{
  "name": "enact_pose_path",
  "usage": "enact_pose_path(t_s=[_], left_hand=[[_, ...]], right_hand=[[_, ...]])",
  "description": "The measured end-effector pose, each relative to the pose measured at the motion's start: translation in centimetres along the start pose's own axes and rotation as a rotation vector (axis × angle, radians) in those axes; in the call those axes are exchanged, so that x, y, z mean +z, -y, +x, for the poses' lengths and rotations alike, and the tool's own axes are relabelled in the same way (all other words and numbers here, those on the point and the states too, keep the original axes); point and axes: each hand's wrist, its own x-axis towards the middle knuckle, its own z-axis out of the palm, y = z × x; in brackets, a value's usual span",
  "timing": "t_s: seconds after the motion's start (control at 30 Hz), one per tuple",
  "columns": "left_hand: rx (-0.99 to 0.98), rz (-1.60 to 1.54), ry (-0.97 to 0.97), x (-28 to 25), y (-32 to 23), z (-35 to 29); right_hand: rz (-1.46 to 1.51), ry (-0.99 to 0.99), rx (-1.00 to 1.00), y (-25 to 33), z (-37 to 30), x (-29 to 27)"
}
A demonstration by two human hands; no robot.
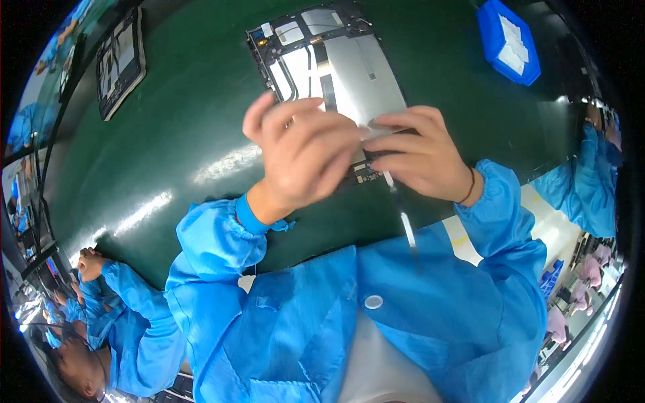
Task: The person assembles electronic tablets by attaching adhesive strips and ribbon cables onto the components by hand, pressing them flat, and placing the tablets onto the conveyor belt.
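Note:
An opened tablet-like device (363, 60), its back off, lies on the table before me, showing a large silver battery, black cables and a small circuit board at its near end. My left hand (302, 158) is closed over the device's near part, fingertips pinched together and somewhat blurred. My right hand (423, 154) is closed beside it at the near right corner, fingers almost meeting the left ones. A slender silver-white tool (408, 230) sticks out below the right fingers toward me. A small greyish piece (369, 131) shows between the hands; its kind cannot be made out.
The dark green table (188, 101) has shiny reflections. Another opened device (121, 64) lies at the far left, and a blue bin (508, 43) with white pieces stands at the far right. A co-worker in blue (134, 316) sits at left, hands (89, 264) together at the table edge.

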Motion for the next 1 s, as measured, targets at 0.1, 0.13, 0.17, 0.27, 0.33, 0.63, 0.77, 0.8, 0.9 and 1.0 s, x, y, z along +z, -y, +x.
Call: enact_pose_path(t_s=[0.1, 0.13, 0.17, 0.27, 0.33, 0.63, 0.77, 0.8, 0.9, 1.0], left_hand=[[0.083, -0.006, -0.023, 0.2, -1.8, -0.6], [0.126, -0.01, -0.006, 0.4, -2.1, -0.8], [0.183, 0.0, -0.067, 0.9, -2.1, -0.7], [0.259, 0.048, -0.068, 0.8, -2.0, -0.4], [0.267, 0.111, -0.083, 0.7, -2.3, -0.1], [0.483, 0.247, 0.042, 0.2, -2.1, -0.1], [0.611, 0.18, -0.116, 0.6, -2.2, -0.2], [0.611, 0.177, -0.116, 0.5, -2.1, -0.2], [0.659, 0.293, -0.055, 0.1, -2.0, -0.1], [0.623, 0.318, -0.066, 0.1, -2.0, -0.3]], right_hand=[[0.056, -0.087, 0.075, 0.2, 1.0, 0.2], [0.102, -0.111, 0.11, 0.1, 1.0, 0.3], [0.101, -0.112, 0.106, 0.0, 0.9, 0.4], [0.125, -0.162, 0.135, -0.2, 0.5, 0.6], [0.22, -0.168, 0.203, 0.2, 0.6, 0.4], [0.399, -0.153, 0.273, -0.5, 0.4, 0.1], [0.279, -0.185, 0.303, -0.4, 0.7, -0.5], [0.287, -0.176, 0.331, -0.5, 0.6, -0.7], [0.395, -0.14, 0.335, -0.4, 0.6, -1.2], [0.454, -0.071, 0.268, 0.0, 0.9, -1.6]])
